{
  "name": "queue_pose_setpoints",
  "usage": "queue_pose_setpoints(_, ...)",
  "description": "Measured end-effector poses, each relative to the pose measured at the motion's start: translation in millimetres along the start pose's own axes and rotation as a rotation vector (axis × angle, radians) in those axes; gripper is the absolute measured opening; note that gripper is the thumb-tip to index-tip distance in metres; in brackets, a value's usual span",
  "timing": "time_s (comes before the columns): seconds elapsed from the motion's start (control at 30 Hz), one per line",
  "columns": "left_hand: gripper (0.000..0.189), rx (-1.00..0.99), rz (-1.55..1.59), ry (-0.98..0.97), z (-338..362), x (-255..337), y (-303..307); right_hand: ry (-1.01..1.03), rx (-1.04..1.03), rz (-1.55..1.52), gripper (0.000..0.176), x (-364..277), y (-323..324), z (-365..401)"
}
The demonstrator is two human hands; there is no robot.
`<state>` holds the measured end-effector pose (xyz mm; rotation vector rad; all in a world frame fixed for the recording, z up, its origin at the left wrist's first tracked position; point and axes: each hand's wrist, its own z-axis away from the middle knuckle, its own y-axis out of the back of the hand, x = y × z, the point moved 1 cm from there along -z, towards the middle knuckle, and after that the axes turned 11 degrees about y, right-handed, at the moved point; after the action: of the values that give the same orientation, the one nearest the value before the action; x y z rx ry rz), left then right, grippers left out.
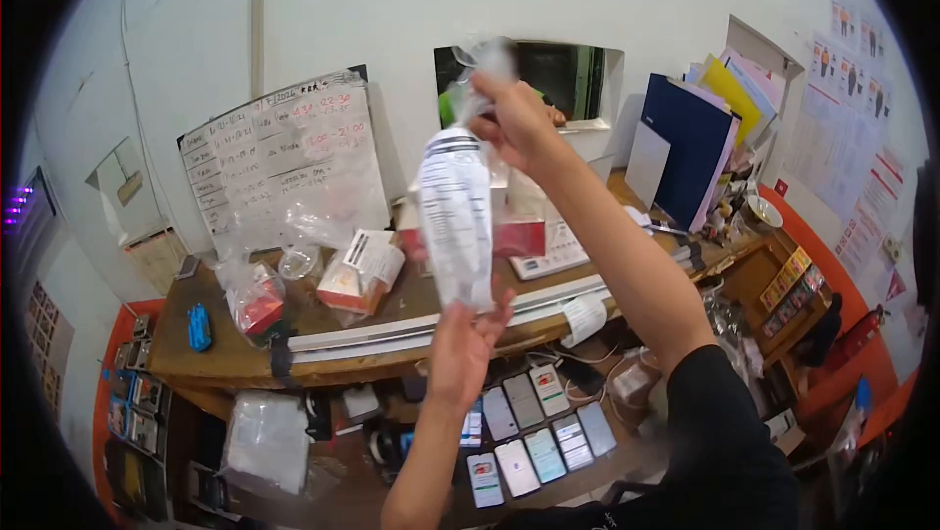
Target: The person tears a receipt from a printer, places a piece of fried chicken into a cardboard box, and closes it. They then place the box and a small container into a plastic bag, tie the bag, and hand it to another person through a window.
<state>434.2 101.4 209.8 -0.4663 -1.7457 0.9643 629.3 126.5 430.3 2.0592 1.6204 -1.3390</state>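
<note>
Both my hands are raised over the wooden counter, holding a clear plastic bag with a long printed receipt (454,207) on it. My right hand (509,119) is closed round the gathered top of the bag, which is blurred by motion. Below it, my left hand (464,349) touches the bag's lower end with its palm up and fingers apart. A red and white box (517,236) stands partly hidden behind the bag. To the left, another bagged box (362,270) with a receipt lies on the counter.
Several phones (543,455) lie on the lower shelf. A whiteboard (294,158) leans on the wall at left, above a bagged red box (262,305). Dark blue folders (685,148) stand at right. Behind the wall opening, part of a person in green (446,109) shows.
</note>
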Motion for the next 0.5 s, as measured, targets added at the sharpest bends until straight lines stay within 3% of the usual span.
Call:
queue_pose_setpoints(0.1, 0.056, -0.054, -0.068, 0.001, 18, -29, -19, 0.004, -0.048, 0.182, 0.022, 40, 82, -51)
queue_pose_setpoints(0.23, 0.055, 0.029, -0.574, 0.224, 118, -74, 57, -0.02, 0.082, 0.5, 0.022, 123, 207, -112)
queue_pose_setpoints(0.3, 0.057, 0.349, -0.476, 0.307, 171, -89, 76, -0.039, 0.112, 0.514, 0.021, 153, 247, -129)
queue_pose_setpoints(0.37, 0.079, 0.572, -0.519, 0.42, 228, -96, 93, -0.005, 0.197, 0.563, 0.032, 161, 260, -131)
queue_pose_setpoints(0.4, 0.086, 0.676, -0.492, 0.408, 246, -104, 98, 0.082, 0.273, 0.515, 0.044, 170, 270, -137)
queue_pose_setpoints(0.43, 0.093, 0.778, -0.47, 0.399, 262, -110, 100, 0.492, 0.261, 0.999, 0.045, 193, 296, -155)
queue_pose_setpoints(0.47, 0.1, 0.879, -0.457, 0.397, 274, -112, 99, 0.604, 0.253, 1.149, 0.047, 207, 313, -167)
queue_pose_setpoints(0.5, 0.086, 0.855, -0.414, 0.25, 275, -114, 98, 0.719, 0.263, 1.302, 0.048, 220, 329, -178)
